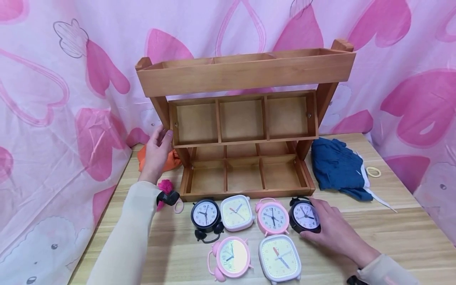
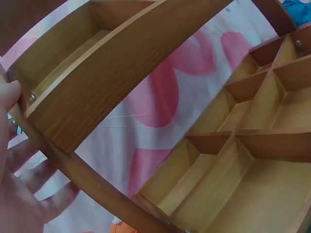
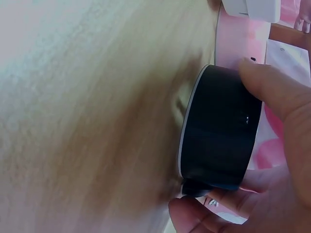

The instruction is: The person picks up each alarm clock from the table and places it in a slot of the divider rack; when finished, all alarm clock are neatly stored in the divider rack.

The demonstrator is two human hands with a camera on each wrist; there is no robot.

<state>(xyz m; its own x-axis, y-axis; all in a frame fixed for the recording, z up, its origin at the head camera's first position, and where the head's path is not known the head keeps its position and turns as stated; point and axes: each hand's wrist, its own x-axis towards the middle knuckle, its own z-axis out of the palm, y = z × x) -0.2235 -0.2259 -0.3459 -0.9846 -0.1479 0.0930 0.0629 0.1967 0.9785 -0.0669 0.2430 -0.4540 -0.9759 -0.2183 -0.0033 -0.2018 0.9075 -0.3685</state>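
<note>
My left hand (image 1: pixel 156 152) holds the left side of a tiered wooden rack (image 1: pixel 246 79). In the left wrist view the thumb lies by the end of a tray (image 2: pixel 112 73), and the fingers (image 2: pixel 58 199) pass behind the slanting side post. At the front right, my right hand (image 1: pixel 331 225) grips a black twin-bell alarm clock (image 1: pixel 304 215), its dial facing up. The right wrist view shows the thumb on the black casing (image 3: pixel 221 126) and fingers round the bell end. Beside it lies a pink alarm clock (image 1: pixel 272 217).
Other clocks lie on the table: a black one (image 1: pixel 205 214), white square ones (image 1: pixel 236 213) (image 1: pixel 279 258) and another pink one (image 1: pixel 233 257). Orange cloth (image 1: pixel 171 161) and a pink scrunchie (image 1: pixel 165 185) lie left of the rack; blue cloth (image 1: pixel 336 166) and a yellow ring (image 1: pixel 373 171) lie right.
</note>
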